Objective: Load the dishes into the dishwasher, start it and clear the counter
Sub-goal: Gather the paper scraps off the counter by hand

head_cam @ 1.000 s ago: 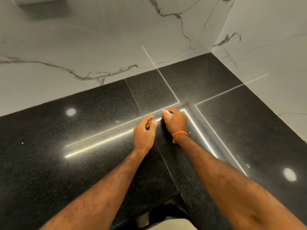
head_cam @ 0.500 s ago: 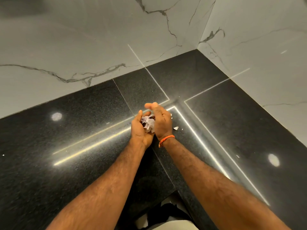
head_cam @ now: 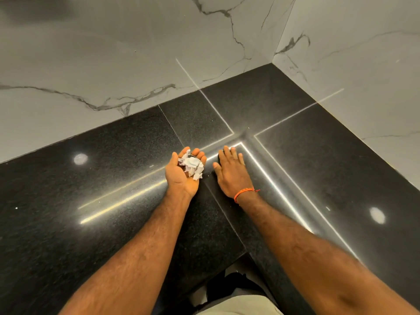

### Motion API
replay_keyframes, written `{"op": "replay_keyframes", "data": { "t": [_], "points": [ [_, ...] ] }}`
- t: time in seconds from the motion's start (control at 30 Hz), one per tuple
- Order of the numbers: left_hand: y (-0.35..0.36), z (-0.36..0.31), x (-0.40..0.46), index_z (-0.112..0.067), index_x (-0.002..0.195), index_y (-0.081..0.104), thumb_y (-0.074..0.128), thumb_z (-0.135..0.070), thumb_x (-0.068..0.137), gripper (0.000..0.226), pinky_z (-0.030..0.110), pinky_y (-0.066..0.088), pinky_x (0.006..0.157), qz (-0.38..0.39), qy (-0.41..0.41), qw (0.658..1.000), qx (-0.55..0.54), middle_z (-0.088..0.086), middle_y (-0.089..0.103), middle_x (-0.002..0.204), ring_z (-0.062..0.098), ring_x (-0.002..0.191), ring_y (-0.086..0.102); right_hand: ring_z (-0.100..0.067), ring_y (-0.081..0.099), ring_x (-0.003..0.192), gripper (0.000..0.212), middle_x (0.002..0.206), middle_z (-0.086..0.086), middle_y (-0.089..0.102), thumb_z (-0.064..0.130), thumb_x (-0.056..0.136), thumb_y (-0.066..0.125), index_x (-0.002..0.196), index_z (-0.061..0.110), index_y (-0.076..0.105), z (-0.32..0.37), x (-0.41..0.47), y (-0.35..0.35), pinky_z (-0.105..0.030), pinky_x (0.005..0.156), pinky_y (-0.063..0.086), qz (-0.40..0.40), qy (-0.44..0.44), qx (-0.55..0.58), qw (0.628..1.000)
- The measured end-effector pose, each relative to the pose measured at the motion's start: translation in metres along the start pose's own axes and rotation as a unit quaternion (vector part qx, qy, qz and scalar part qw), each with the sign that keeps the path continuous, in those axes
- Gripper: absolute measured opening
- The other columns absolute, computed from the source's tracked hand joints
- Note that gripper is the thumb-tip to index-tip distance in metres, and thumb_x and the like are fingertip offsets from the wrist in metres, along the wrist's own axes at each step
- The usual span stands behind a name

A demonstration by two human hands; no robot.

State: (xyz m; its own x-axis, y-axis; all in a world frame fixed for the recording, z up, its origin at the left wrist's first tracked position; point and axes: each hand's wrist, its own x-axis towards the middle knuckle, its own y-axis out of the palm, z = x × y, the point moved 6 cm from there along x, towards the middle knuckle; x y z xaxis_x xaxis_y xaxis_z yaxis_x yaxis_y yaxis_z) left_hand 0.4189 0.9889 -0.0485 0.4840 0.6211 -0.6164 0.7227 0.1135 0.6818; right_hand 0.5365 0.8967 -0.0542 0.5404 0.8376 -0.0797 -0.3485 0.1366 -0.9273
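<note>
Closest in, a strip of pale clothing sits at the bottom edge, and both bare forearms reach out from there over the black speckled counter. No brand, label or writing can be read on anything here.

Out at the end of the near arm, the left hand is turned palm up, fingers loosely cupped around a small heap of torn white paper scraps. The scraps lie in the palm and against the bases of the fingers, one piece poking up past the fingertips; the thumb lies along the left side of the heap and nothing pinches it.

Just to the right of those fingers, the right hand lies palm down, fingers straight and spread, flat on the counter, holding nothing. An orange thread bracelet circles that wrist. The two hands are close but apart.

Past the right fingertips, bright reflected light lines cross on the polished stone. A round light reflection glows well left of the left fingers, another well right of the right wrist.

Farthest off, white marble walls with grey veins meet in a corner beyond both sets of fingers.
</note>
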Motion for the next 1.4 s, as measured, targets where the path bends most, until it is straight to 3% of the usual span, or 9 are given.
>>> {"op": "replay_keyframes", "data": {
  "t": [0.2,0.4,0.57,0.7,0.87,1.0,1.13,1.27,1.4],
  "points": [
    [-0.011,-0.015,-0.008,-0.002,0.113,0.061,0.036,-0.044,0.108,0.049,0.049,0.056,0.084,0.0,0.02,1.0,-0.007,0.025,0.067,0.106,0.038,0.104,0.065,-0.024,0.009,0.154,0.054,0.165,-0.009,0.022,0.027,0.106,0.039,0.156,0.008,0.029,0.031,-0.026,0.005,-0.036,0.124,-0.001,-0.001,-0.069,0.064,0.996],
    [-0.027,-0.022,-0.022,0.0,0.123,0.059,0.033,-0.043,0.109,0.051,0.05,0.057,0.08,-0.002,0.004,1.0,-0.011,0.027,0.068,0.105,0.04,0.103,0.067,-0.023,0.057,0.123,0.037,0.13,-0.009,0.065,0.01,0.098,0.049,0.132,0.012,0.062,0.012,-0.032,-0.02,-0.036,0.11,0.04,-0.099,0.021,0.222,0.97],
    [-0.033,-0.017,-0.032,-0.001,0.128,0.055,0.03,-0.042,0.11,0.052,0.051,0.056,0.08,0.001,-0.012,1.0,0.011,0.027,0.067,0.107,0.042,0.105,0.065,-0.034,0.025,0.145,0.056,0.156,-0.012,0.034,0.019,0.091,0.048,0.146,0.013,0.043,0.029,-0.049,0.001,-0.054,0.118,0.025,0.045,-0.038,-0.012,0.998],
    [-0.032,-0.011,-0.037,0.001,0.134,0.053,0.028,-0.042,0.11,0.055,0.051,0.054,0.084,0.004,-0.026,0.999,0.025,0.028,0.064,0.117,0.044,0.12,0.059,-0.034,0.016,0.152,0.069,0.163,-0.01,0.021,0.018,0.091,0.052,0.155,0.012,0.03,0.042,-0.066,0.001,-0.05,0.121,0.024,0.076,0.009,-0.075,0.994],
    [-0.035,-0.004,-0.038,-0.001,0.129,0.056,0.026,-0.04,0.111,0.053,0.052,0.054,0.085,0.011,-0.035,0.999,0.038,0.029,0.064,0.114,0.042,0.106,0.064,-0.033,0.039,0.142,0.04,0.151,-0.012,0.041,0.004,0.1,0.041,0.139,0.005,0.05,0.055,-0.086,0.001,-0.046,0.102,0.046,0.009,0.077,-0.093,0.993],
    [-0.04,-0.001,-0.041,-0.002,0.118,0.059,0.028,-0.039,0.111,0.049,0.053,0.054,0.085,0.012,-0.044,0.998,0.045,0.027,0.065,0.11,0.042,0.102,0.065,-0.037,0.066,0.099,0.02,0.114,-0.009,0.065,0.012,0.096,0.049,0.104,0.009,0.067,0.043,-0.085,-0.013,-0.042,0.075,0.053,-0.042,0.053,-0.104,0.992],
    [-0.044,0.001,-0.044,0.0,0.116,0.06,0.033,-0.039,0.11,0.047,0.05,0.054,0.081,0.006,-0.054,0.997,0.061,0.026,0.067,0.109,0.041,0.103,0.065,-0.033,0.067,0.099,0.022,0.105,-0.009,0.073,0.008,0.086,0.058,0.097,0.013,0.077,0.03,-0.071,-0.028,-0.04,0.085,0.054,-0.085,0.134,0.02,0.987],
    [-0.038,0.003,-0.039,-0.001,0.113,0.063,0.038,-0.038,0.109,0.044,0.052,0.053,0.096,0.013,-0.065,0.994,0.089,0.023,0.068,0.105,0.038,0.1,0.067,-0.007,0.068,0.076,0.021,0.083,0.006,0.077,0.003,0.078,0.067,0.08,0.02,0.081,0.039,-0.059,-0.045,-0.029,0.084,0.058,-0.173,0.241,0.285,0.912],
    [-0.03,0.005,-0.041,-0.007,0.092,0.075,0.039,-0.038,0.106,0.05,0.044,0.055,0.085,0.037,-0.065,0.99,0.118,0.015,0.073,0.093,0.027,0.082,0.071,-0.005,0.071,0.076,0.029,0.078,0.011,0.075,0.002,0.076,0.06,0.081,0.022,0.081,0.081,-0.049,-0.06,-0.032,0.078,0.061,-0.135,0.138,0.343,0.919]
  ]
}}
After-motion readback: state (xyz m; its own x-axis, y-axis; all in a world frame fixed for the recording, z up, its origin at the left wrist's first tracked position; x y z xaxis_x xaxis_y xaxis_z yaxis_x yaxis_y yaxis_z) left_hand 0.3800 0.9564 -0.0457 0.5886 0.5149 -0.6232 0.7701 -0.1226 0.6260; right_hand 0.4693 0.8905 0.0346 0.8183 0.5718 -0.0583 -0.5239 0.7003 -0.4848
